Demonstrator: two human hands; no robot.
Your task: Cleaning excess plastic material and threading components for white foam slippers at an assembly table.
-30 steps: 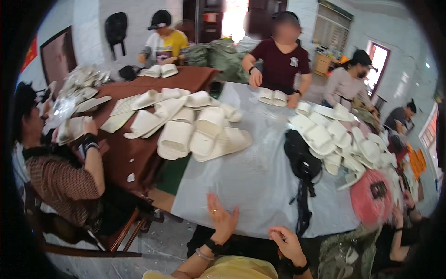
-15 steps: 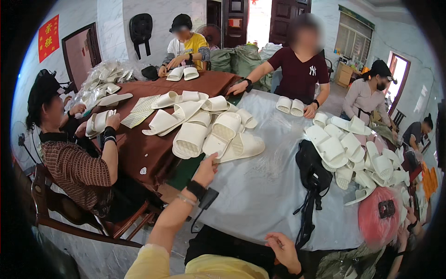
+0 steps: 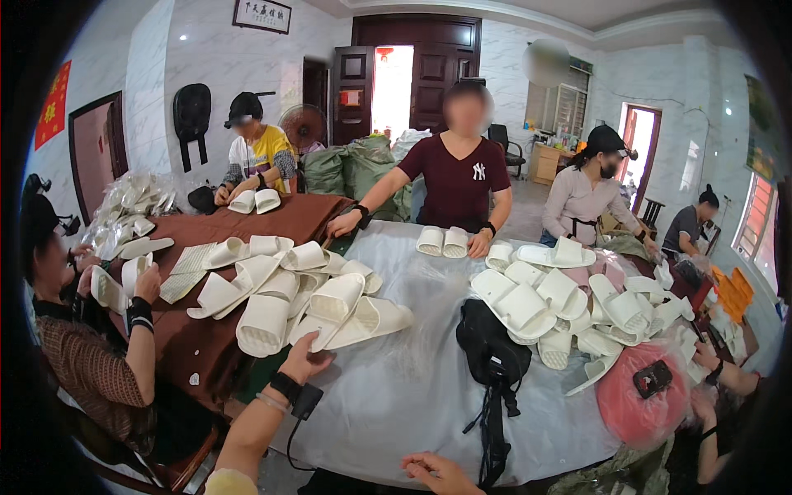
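My left hand [image 3: 304,361] reaches to the near side of a pile of white slippers, fingers closed on the near end of a white slipper [image 3: 332,304]. That slipper lies on top of others, over another slipper [image 3: 371,320] that points to the right. More white slippers [image 3: 264,323] are heaped just to its left. Low in the view, my right hand [image 3: 437,473] hovers by the table's near edge, fingers loosely curled and apart, with nothing in it. A black band and a small cabled box [image 3: 306,402] sit on my left wrist.
A second slipper heap [image 3: 536,297] covers the table's right, beside a black bag with straps [image 3: 492,351] and a red plastic-wrapped bundle [image 3: 643,381]. Clear plastic film [image 3: 425,309] lies mid-table. Across stands a person [image 3: 458,177] by a slipper pair; another person [image 3: 95,363] handles slippers at left.
The view has tilted up and turned right, so things appear shifted left and lower. My left hand, fingertips at the slipper's near end before, now grips it. The right hand stays empty.
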